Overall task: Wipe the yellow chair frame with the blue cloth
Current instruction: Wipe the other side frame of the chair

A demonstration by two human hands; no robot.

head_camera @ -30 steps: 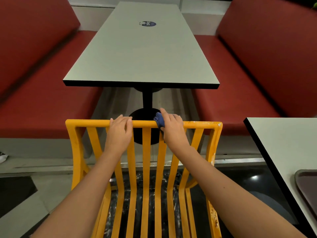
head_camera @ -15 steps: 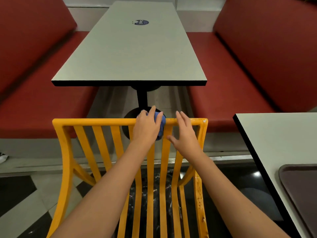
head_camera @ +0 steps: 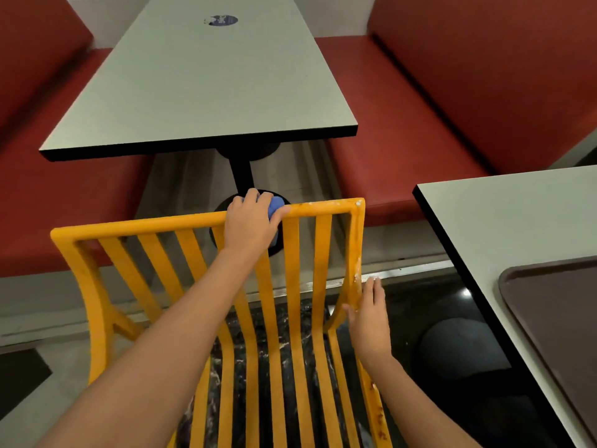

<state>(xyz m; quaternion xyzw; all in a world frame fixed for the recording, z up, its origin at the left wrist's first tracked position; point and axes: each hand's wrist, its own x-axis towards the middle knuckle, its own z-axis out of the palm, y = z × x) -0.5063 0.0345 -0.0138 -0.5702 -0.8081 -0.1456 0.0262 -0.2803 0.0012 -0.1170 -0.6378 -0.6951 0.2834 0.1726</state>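
The yellow chair frame point(head_camera: 135, 225) stands in front of me with its slatted back toward me, top rail tilted up to the right. My left hand point(head_camera: 250, 221) grips the top rail right of its middle, closed on the bunched blue cloth point(head_camera: 275, 205), which pokes out under the fingers. My right hand point(head_camera: 370, 313) is lower, fingers straight and apart, resting flat against the outside of the chair's right upright, holding nothing. White scuff marks show on that upright.
A grey table point(head_camera: 206, 92) on a black pedestal stands just beyond the chair between two red benches point(head_camera: 403, 130). A second grey table point(head_camera: 504, 227) with a brown tray point(head_camera: 562, 324) is close on the right. Dark glossy floor lies below.
The blue cloth passed from my right hand to my left, which now holds it on the top rail. My right hand dropped from the rail to the right upright. The view shifted left.
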